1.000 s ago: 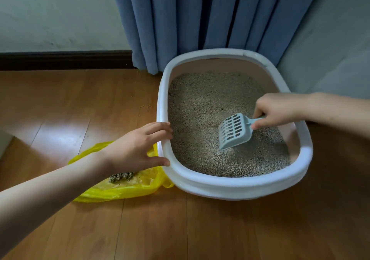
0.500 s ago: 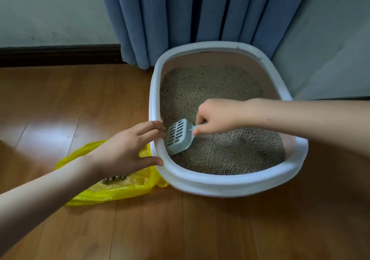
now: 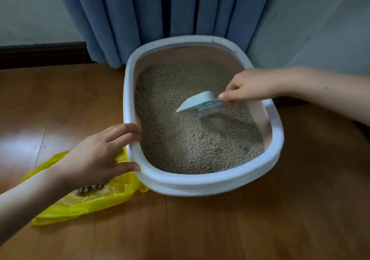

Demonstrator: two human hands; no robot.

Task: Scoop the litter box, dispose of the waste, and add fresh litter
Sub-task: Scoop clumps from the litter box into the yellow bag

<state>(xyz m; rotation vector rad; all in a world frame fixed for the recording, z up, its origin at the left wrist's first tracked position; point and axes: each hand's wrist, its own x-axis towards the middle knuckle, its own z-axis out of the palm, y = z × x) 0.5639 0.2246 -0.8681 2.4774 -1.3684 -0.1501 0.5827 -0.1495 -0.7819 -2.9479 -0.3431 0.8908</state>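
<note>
Now my right hand (image 3: 249, 85) is gripping the pale blue slotted plastic scoop (image 3: 201, 102) over the grey litter (image 3: 180, 139). My left hand (image 3: 102, 153) is resting, fingers straight, on the left rim of the white oval plastic litter box (image 3: 200, 183), above the yellow plastic bag (image 3: 80, 203).

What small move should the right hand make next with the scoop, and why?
Probably draw the scoop on through the litter: the right hand holds it tilted with nothing visibly in it, and the left hand steadies the litter box.

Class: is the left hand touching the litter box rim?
Touching. The head view shows the left hand with fingertips and thumb lying against the rim.
</note>
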